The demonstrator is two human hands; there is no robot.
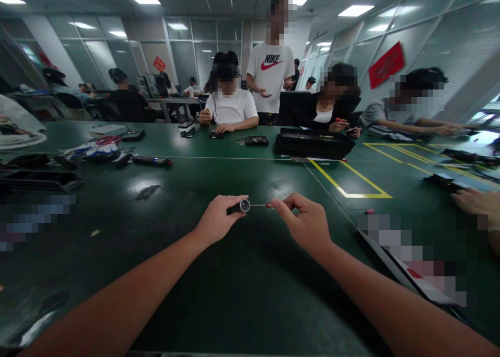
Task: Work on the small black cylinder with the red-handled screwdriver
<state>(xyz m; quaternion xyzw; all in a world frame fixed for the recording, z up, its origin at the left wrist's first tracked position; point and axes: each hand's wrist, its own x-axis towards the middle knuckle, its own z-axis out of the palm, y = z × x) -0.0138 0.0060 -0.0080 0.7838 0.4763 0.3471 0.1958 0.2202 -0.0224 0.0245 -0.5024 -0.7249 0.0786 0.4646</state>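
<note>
Between the thumb and fingers of my left hand (219,219) is a small dark cylindrical part (244,205), its round silvery end facing me. My right hand (307,219) pinches the red handle of a thin screwdriver (258,205). The screwdriver's shaft lies level and points left, its tip at the right side of the cylindrical part. Whether the tip sits in a screw is too small to tell. Both hands are above the green table (219,305).
A black open case (314,144) stands toward the far side, near yellow tape markings (367,195). Pens and cables lie at the left around a dark tube-shaped tool (152,161). A co-worker's hand (474,206) reaches in at the right. Several people sit opposite; one stands.
</note>
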